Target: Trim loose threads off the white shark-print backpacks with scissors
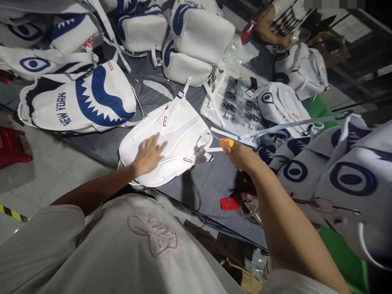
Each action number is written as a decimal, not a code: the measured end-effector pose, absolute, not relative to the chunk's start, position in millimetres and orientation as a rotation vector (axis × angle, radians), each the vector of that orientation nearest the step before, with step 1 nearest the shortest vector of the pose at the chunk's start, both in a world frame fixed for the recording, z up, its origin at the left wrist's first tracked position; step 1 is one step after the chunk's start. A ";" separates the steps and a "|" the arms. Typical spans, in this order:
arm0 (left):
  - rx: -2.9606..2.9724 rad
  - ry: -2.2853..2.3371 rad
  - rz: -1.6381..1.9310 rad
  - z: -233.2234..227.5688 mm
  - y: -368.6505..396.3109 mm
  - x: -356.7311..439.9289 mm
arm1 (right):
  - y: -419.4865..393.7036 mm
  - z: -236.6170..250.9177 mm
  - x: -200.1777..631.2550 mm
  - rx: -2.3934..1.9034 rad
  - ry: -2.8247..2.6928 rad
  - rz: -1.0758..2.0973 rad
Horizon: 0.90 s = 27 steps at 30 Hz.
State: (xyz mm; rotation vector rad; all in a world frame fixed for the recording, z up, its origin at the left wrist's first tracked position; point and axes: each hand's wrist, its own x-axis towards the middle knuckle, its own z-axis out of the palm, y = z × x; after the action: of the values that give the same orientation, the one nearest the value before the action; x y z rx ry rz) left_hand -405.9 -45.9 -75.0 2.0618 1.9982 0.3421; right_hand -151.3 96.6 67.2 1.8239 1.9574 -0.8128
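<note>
A white backpack (183, 118) lies on the grey cloth in front of me, its perforated back panel and straps facing up. Over its near left part, my left hand (150, 154) rests with fingers spread and nothing in them. My right hand (240, 154) is closed around a small orange tool (227, 143) just right of the backpack. A thin part seems to point from the tool toward the bag, but blur hides its exact kind. White straps (234, 134) extend across the cloth beyond the right hand.
A white backpack with blue shark teeth (105, 98) lies at left; more bags (202, 34) stand behind. Bags with blue eyes (352, 179) crowd the right. A red tag (229, 203) lies near the table edge. Another person's arm (266, 28) shows at the back right.
</note>
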 end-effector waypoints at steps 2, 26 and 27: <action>2.178 1.787 0.260 -75.1 -70.8 -379.5 | 89.9 72.5 -138.4 1.716 1.884 -0.932; 1.693 1.889 0.331 -62.7 -59.5 -330.4 | -42.3 42.3 -55.1 1.716 2.085 -0.737; 1.667 1.924 0.484 -57.1 -59.8 -350.5 | -58.4 35.1 -57.3 1.737 2.059 -0.761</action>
State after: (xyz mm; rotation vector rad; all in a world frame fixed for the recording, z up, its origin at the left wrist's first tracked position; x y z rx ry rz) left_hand -350.5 -59.8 -57.1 1.6668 1.9243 0.4837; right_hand -57.3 -58.4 35.1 1.7367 2.0594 -0.7607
